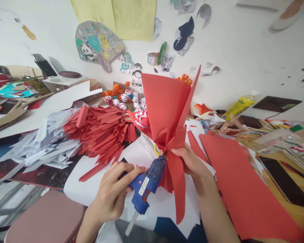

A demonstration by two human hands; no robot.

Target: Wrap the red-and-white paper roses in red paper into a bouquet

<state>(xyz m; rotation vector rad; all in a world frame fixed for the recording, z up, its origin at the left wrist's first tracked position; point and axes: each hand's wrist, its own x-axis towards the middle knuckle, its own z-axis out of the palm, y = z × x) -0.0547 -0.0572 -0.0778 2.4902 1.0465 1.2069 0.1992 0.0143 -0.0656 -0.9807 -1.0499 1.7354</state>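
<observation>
My left hand (pixel 116 189) is wrapped round the handle of a blue hot glue gun (pixel 152 179). A red light glows on the gun's side and a clear glue stick (pixel 131 223) sticks out of its back end. Its nozzle points up against the gathered waist of a red paper bouquet wrap (pixel 164 108), beside a yellow ring-like piece (pixel 157 149). At that waist my right hand (pixel 187 158) grips the red paper, with the thumb across the front. The wrap flares upward and its tail hangs below. Whatever lies inside the wrap is hidden.
Left of the wrap lie folded red paper strips (pixel 98 131) and white paper strips (pixel 50 141). Red-and-white paper flowers (pixel 124 101) lie behind. At right are a large red sheet (pixel 243 182), a phone (pixel 286 182) and a yellow bottle (pixel 239 106). A stool (pixel 45 219) stands lower left.
</observation>
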